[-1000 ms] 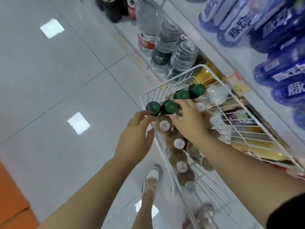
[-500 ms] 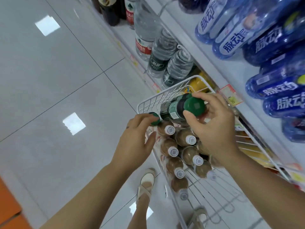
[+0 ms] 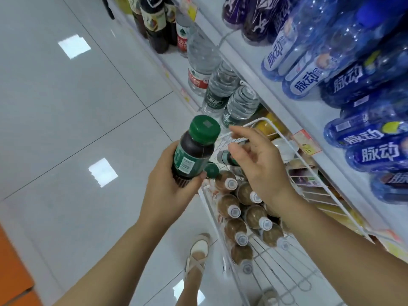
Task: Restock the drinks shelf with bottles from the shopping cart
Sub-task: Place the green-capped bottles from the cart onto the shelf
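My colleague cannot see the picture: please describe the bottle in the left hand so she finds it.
Find the white wire cart beside the drinks shelf. Left of it, the left hand grips a dark bottle. Unlike the cart's brown, white-capped bottles, it has a green cap.

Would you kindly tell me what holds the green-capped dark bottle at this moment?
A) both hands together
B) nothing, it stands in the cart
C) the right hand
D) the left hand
D: the left hand grips the green-capped bottle round its lower part, while the right hand is open and apart from it.
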Tool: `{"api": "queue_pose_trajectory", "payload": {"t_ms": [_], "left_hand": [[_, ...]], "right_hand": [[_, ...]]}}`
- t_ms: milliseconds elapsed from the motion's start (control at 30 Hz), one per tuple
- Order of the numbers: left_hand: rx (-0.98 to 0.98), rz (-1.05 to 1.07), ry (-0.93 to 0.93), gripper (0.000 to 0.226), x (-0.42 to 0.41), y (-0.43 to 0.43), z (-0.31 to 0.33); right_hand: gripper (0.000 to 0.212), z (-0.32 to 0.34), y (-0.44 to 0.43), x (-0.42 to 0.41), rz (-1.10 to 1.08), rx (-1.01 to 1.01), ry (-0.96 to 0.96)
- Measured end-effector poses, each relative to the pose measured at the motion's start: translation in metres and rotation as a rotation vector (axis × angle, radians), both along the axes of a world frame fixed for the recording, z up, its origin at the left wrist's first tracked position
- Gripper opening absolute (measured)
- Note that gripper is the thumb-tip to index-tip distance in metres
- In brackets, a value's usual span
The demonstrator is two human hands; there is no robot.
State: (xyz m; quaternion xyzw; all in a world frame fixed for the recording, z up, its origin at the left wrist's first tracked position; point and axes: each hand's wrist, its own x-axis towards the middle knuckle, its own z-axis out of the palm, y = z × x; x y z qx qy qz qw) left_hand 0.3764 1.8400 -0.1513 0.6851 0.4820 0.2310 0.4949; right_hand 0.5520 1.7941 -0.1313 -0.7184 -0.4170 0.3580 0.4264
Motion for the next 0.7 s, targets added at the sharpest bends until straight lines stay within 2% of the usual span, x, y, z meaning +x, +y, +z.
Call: {"api": "queue_pose_trajectory", "payload": {"t_ms": [100, 200, 267, 333, 400, 500, 700], "left_hand": [[-0.062, 0.107, 0.021, 0.06, -0.022, 0.0, -0.009], [-0.116, 0.161, 0.031, 0.059, -0.038, 0.0, -0.021], [-0.12, 0.177, 0.033, 0.059, -0.046, -0.001, -0.026], [-0.131, 0.189, 0.037, 0.06, -0.052, -0.004, -0.031], [-0.155, 0.199, 0.035, 0.06, -0.056, -0.008, -0.035], [-0.174, 0.192, 0.029, 0.06, -0.055, -0.015, -0.032], [-0.118, 0.095, -0.034, 0.061, -0.024, -0.026, 0.022]], "right_hand": [[0.04, -0.05, 0.006, -0.008, 0.07, -0.297, -0.212], [0.053, -0.089, 0.012, -0.017, 0.274, -0.482, -0.445], [0.055, -0.108, 0.018, -0.022, 0.415, -0.56, -0.607], [0.049, -0.122, 0.022, -0.025, 0.49, -0.561, -0.716], [0.042, -0.127, 0.023, -0.024, 0.451, -0.53, -0.715], [0.039, -0.113, 0.016, -0.015, 0.302, -0.431, -0.596], [0.04, -0.002, -0.02, 0.011, -0.022, -0.191, -0.363]]}}
